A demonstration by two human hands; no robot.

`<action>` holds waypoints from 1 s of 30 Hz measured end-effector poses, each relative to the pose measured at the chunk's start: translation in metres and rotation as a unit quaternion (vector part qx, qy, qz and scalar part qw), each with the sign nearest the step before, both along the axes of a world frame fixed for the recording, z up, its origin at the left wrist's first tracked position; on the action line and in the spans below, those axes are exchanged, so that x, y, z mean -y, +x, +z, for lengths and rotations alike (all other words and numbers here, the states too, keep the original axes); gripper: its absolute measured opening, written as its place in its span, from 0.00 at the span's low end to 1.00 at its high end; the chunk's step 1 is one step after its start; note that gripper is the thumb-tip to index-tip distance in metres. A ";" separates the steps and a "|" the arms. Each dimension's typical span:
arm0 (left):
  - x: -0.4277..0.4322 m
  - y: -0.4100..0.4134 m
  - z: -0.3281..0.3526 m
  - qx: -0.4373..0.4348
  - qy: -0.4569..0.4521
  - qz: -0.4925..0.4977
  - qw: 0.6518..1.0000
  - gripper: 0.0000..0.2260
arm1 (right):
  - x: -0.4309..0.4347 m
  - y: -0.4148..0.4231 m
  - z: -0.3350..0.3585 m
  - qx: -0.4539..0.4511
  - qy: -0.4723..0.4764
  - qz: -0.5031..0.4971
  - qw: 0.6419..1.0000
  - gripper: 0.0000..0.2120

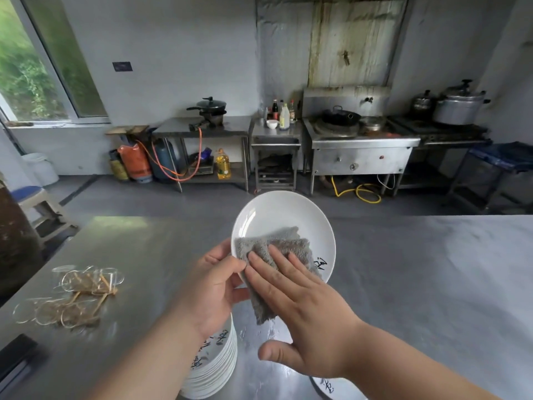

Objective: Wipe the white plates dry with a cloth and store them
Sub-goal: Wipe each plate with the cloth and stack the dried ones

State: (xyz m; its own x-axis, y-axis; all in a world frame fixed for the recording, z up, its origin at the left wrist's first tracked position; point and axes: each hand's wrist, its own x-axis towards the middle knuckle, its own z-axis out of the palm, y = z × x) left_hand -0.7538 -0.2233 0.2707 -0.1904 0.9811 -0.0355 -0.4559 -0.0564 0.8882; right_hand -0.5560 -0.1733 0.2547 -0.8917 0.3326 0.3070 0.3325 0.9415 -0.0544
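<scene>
A white plate (pixel 284 223) is held tilted above a steel table (pixel 418 269). The left hand (pixel 213 280) pinches its near-left rim; the right hand (pixel 300 307), fingers flat, presses a grey cloth (pixel 274 249) onto its face. A stack of plates (pixel 215 368) sits below. Pressing too hard could likely slip the plate from that thin grip.

White plate (pixel 277 215) w/ black script; grey cloth (pixel 277 243).

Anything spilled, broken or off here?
Nothing broken. Wet smears on the steel table beside the plate stack; rubber bands lie scattered at left. Black marks on the held plate look like writing.
</scene>
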 end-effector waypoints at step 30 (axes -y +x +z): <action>-0.002 0.001 -0.006 0.058 0.043 0.048 0.996 0.17 | 0.006 0.007 0.002 -0.010 -0.033 -0.207 0.978 0.48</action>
